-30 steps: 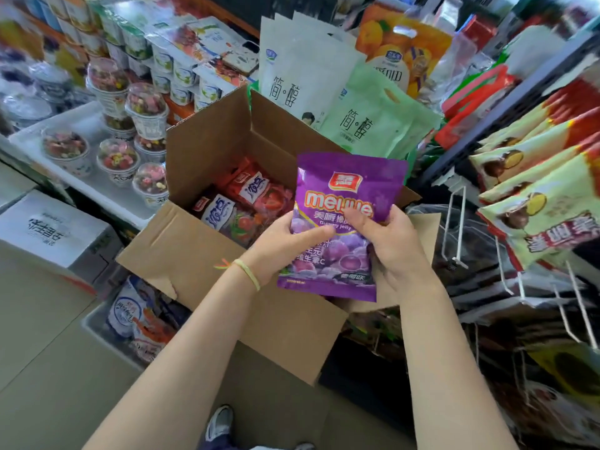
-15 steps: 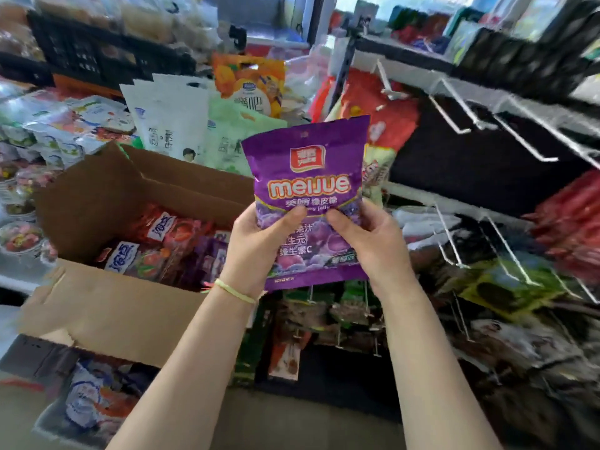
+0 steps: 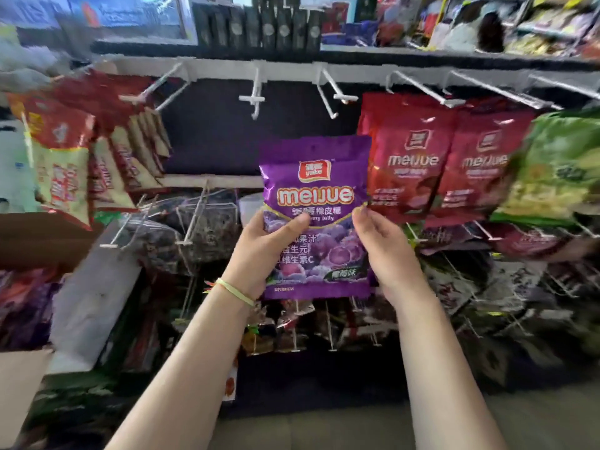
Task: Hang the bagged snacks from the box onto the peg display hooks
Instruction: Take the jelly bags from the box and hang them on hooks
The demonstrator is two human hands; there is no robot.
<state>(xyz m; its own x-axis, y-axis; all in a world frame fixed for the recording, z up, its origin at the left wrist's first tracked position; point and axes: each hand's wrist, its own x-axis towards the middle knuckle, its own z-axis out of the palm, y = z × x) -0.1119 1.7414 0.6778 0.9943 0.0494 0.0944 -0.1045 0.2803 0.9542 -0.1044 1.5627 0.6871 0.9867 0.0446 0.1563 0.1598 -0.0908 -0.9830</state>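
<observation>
Both my hands, left [image 3: 259,248] and right [image 3: 380,251], pinch the bag [image 3: 316,203] by its sides; light, crinkly, I'd grip nearer its top.

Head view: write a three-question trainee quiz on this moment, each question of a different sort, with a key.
1. True or false: the purple bag already hangs on a hook.
2. Which bags hang directly right of the purple bag? A) red bags B) blue bags C) white bags
3. Fill in: the bare hooks on the top rail stand ____ the purple bag.

Key:
1. False; the left hand and right hand hold it in front of the display.
2. A
3. above
</observation>
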